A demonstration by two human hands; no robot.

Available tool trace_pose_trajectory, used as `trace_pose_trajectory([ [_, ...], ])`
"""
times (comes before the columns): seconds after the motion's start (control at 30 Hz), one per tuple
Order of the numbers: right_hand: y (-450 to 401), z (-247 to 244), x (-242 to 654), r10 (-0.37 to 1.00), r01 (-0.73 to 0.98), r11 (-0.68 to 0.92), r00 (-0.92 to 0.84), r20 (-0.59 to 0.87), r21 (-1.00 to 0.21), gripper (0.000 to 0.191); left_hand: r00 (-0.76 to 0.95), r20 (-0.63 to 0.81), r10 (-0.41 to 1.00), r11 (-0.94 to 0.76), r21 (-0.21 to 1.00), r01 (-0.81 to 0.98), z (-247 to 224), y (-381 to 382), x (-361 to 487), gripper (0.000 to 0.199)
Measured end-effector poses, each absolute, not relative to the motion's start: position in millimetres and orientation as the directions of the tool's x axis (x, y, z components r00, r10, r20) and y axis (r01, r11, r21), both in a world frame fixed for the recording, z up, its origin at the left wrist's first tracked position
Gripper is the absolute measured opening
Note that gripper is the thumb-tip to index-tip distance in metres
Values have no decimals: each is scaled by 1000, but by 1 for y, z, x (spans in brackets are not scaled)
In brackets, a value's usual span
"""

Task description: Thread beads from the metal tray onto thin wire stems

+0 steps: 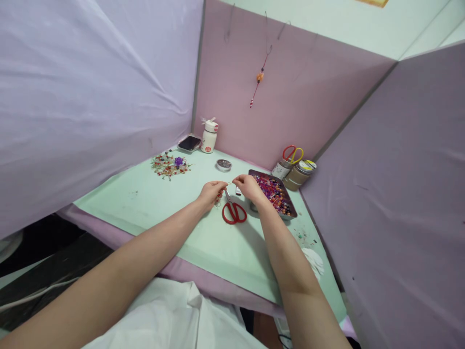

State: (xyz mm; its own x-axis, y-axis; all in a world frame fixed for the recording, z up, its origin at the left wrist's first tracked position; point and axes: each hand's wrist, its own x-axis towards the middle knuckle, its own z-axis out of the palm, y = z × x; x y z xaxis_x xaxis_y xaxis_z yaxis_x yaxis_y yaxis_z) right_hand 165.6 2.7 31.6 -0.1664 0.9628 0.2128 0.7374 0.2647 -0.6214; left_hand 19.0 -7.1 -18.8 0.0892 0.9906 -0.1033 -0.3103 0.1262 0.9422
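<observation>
Near the middle of the table, my left hand [211,193] pinches a thin cord, and a few small reddish beads hang beneath its fingers. My right hand [246,185] is closed on the same thin cord, a short gap to the right of the left fingertips. Red-handled scissors [234,213] lie just below the hands, blades pointing up between them. Close to my right hand is a dark tray [295,213] full of red, purple and orange beads. A small round tin [224,165] sits behind the hands.
Beaded strands [169,166] with a purple piece lie at the left. Behind are a phone [189,143], a white bottle [209,137] and two jars [298,177], one holding scissors. A beaded string [260,76] hangs on the back wall. White cloth [314,262] lies at right.
</observation>
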Motion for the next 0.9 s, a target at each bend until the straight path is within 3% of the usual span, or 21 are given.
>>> trace_pose_trajectory([
  [0.17, 5, 24, 168, 965, 721, 248, -245, 96, -648, 13, 97, -113, 989, 141, 919, -368, -19, -6, 19, 25],
  [0.47, 3, 27, 164, 966, 506, 237, -211, 148, -829, 17, 83, -81, 993, 108, 908, -404, -25, -1, 19, 22],
  [0.9, 3, 26, 162, 962, 480, 255, -211, 171, -839, 18, 99, -88, 991, 121, 908, -402, -26, -1, 20, 20],
])
